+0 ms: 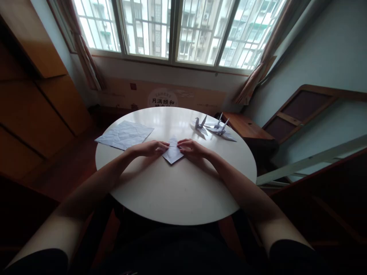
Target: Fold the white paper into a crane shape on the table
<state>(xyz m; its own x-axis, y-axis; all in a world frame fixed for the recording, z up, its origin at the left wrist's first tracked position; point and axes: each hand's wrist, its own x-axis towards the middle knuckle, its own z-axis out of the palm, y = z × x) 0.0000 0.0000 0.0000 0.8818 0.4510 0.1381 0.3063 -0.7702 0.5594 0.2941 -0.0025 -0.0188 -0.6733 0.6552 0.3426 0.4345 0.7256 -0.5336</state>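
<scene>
A folded sheet of white paper (pixel 172 154) lies on the round white table, one corner pointing at me and a narrower tip pointing away. My left hand (pixel 151 148) grips its left edge, fingers pressed together. From the other side my right hand (pixel 192 148) pinches the right edge. A crease or flap line runs across the paper between my fingertips. Some of its edges are hidden under my fingers.
Creased flat paper (pixel 125 134) lies at the table's left. Three folded paper cranes stand back right, the nearest-left crane (pixel 200 123) apart from the others. The white table (pixel 177 198) has a rounded edge close to my body. A wooden cabinet (pixel 246 128) stands beyond it, right.
</scene>
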